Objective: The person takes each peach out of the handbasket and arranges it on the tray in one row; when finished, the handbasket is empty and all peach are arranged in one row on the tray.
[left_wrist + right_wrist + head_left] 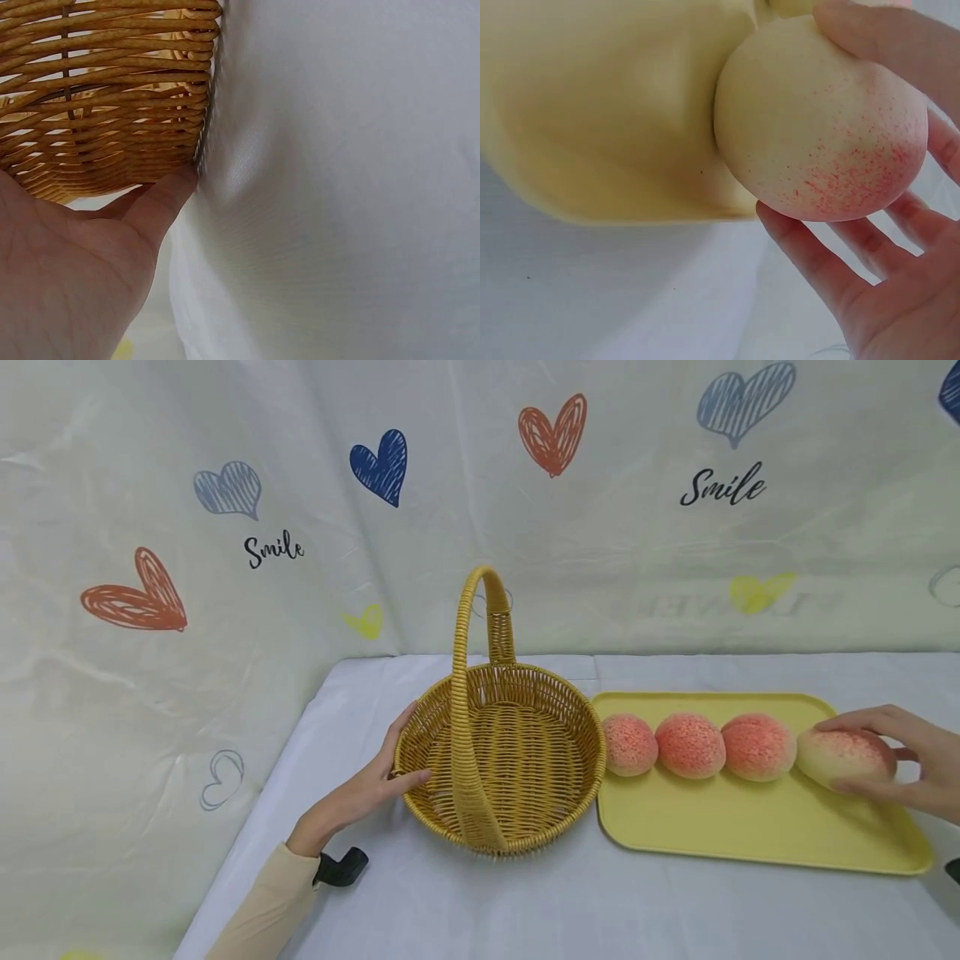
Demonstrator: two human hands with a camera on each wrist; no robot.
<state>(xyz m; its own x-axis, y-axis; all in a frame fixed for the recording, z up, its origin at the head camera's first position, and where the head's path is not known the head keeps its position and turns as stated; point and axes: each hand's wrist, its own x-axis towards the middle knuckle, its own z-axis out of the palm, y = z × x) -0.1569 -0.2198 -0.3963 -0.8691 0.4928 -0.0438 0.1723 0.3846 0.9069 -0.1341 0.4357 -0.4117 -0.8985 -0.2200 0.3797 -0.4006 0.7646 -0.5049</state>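
A round woven wicker basket (525,768) with a tall arched handle (463,727) stands on the table, nothing inside it. My left hand (369,789) grips its left side, thumb over the rim and fingers along the outer wall. To the right lies a yellow tray (697,827) with peaches in a row along its middle. My right hand (922,764) holds the rightmost peach (843,758), pale with pink speckles, thumb on one side and fingers around the other. In the right wrist view this peach (817,127) overlaps the tray's edge.
Three pinker peaches sit left of the held one: a near-basket peach (630,745), a middle peach (690,745) and another peach (759,747). The tray's left edge meets the basket's right side. Behind the white-covered table (480,910) hangs a cloth (637,543) printed with hearts.
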